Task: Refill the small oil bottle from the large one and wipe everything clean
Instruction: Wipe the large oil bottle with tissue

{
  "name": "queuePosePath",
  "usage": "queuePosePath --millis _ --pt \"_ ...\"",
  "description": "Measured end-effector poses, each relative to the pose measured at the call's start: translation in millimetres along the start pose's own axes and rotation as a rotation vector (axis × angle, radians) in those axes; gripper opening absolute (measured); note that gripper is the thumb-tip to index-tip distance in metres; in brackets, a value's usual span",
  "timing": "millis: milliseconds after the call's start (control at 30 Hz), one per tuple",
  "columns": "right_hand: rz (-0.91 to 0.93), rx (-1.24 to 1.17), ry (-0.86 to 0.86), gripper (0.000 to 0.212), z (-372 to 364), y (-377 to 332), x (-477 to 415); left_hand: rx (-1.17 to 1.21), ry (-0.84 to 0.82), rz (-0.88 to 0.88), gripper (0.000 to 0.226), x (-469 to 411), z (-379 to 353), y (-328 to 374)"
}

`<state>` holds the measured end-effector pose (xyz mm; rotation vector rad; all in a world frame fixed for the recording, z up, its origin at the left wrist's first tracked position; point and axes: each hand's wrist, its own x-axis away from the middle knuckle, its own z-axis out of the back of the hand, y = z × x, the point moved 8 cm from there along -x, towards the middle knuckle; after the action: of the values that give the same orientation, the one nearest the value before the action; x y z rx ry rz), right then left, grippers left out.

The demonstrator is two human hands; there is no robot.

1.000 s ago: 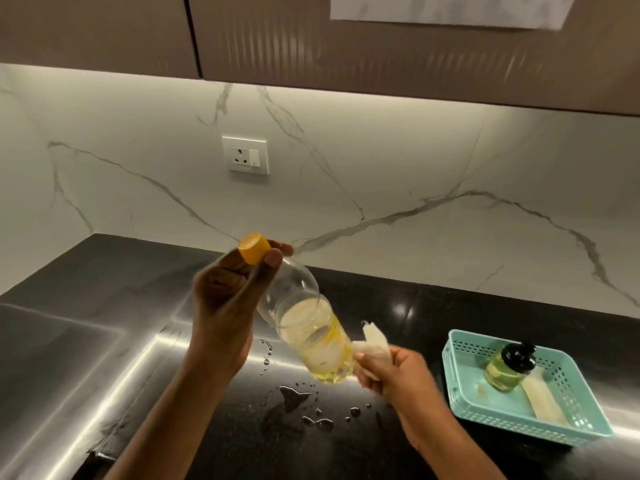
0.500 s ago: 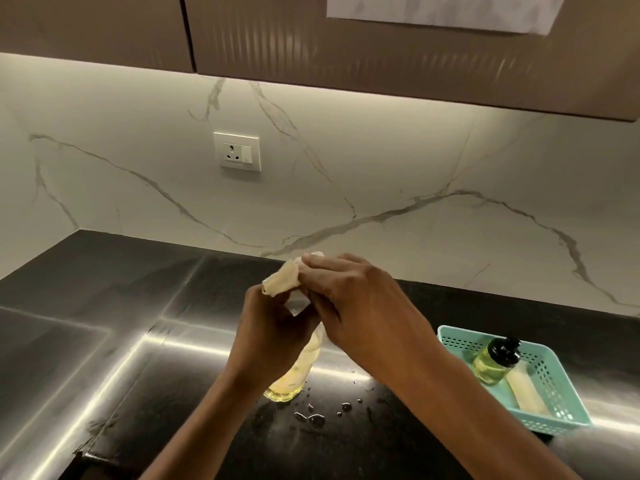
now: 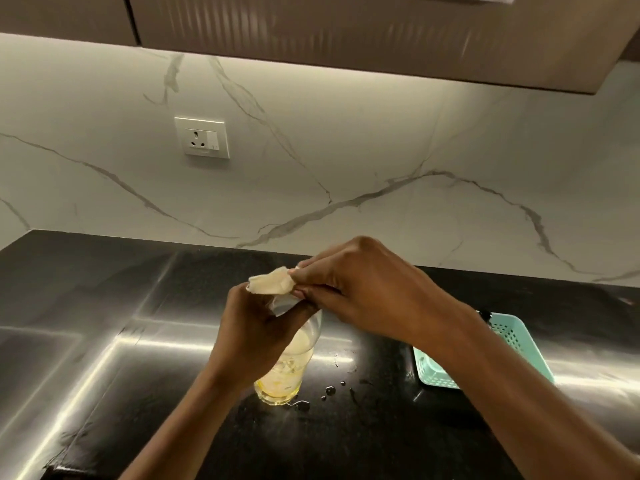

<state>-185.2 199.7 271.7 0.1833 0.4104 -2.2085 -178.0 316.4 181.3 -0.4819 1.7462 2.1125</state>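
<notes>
Left hand [image 3: 258, 329] grips bottle [image 3: 285, 372] neck | right hand [image 3: 356, 289] pinches cloth [image 3: 270, 285] over its top (cap hidden) | basket [image 3: 516, 336] at 3 o'clock

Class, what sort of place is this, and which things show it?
Probably a home kitchen: a dark polished countertop, a marble-look backsplash with a wall socket, cabinets overhead, and a cloth held against an oil bottle.

Single wide-angle view from the person's head, facing forward and down, close over black counter [image 3: 104, 306], marble wall [image 3: 363, 140] at 12 o'clock.
</notes>
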Motion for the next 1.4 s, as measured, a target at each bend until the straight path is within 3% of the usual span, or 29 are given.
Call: queuePosePath --millis 100,167,233,300,433,500,567,667,767,900,1000,1100,1267,1400 --pt "0.019 0.005 0.014 0.026 2.9 0.3 1.3 0.108 -0.080 -0.044 0.014 -3.6 -6.6 -2.0" --pt "-0.001 0.073 -0.025 0.026 -0.1 4.2 0.6 0.157 -0.075 0.035 0.033 -3.1 -6.4 -9.5" --pt "-0.039 0.123 0.024 0.026 -2.0 6.7 1.7 0.046 -0.002 0.107 0.045 -2.0 -4.0 -17.5" --pt "-0.123 0.087 0.158 0.024 -2.6 11.1 8.0 -0.046 0.002 0.053 0.025 -3.6 -6.7 -17.1" --pt "-0.397 -0.351 0.432 0.015 -10.1 53.7 41.0 -0.048 -0.079 -0.063 0.025 -4.2 -10.9 -14.5" --pt "-0.558 -0.596 0.473 0.015 -32.4 85.0 66.6 -0.041 -0.059 -0.051 0.026 -4.6 -2.7 -22.2" --pt "-0.756 -0.628 0.409 0.008 -74.6 109.3 96.0 -0.036 -0.003 0.008 0.031 -8.9 9.3 -30.7" --pt "-0.993 -0.340 0.146 0.014 -152.5 132.4 143.8 -0.045 0.013 0.028 0.033 -15.4 11.5 -34.5" --pt "-1.052 -0.169 -0.097 0.040 -207.7 136.1 177.4 -0.027 -0.026 0.051 0.037 -19.9 -1.7 -39.5" --pt "-1.072 -0.273 -0.223 0.062 -240.3 135.7 204.9 0.047 -0.095 0.115 0.038 -23.2 -29.7 -44.0" --pt "-1.063 -0.327 -0.131 0.047 -227.6 142.6 215.2 0.129 -0.158 0.119 0.037 -30.1 -57.5 -30.6" --pt "-1.070 -0.441 0.090 0.039 -196.8 153.8 224.6 0.202 -0.177 0.083 0.051 -40.0 -86.4 -14.0" --pt "-1.044 -0.594 0.370 0.061 -146.0 172.0 239.3 0.301 -0.261 0.008 0.033 -62.0 -154.5 7.8" --pt "-1.074 -0.512 0.470 0.058 -111.8 202.1 263.1 0.358 -0.254 -0.006 0.034 -80.3 -214.2 10.9"
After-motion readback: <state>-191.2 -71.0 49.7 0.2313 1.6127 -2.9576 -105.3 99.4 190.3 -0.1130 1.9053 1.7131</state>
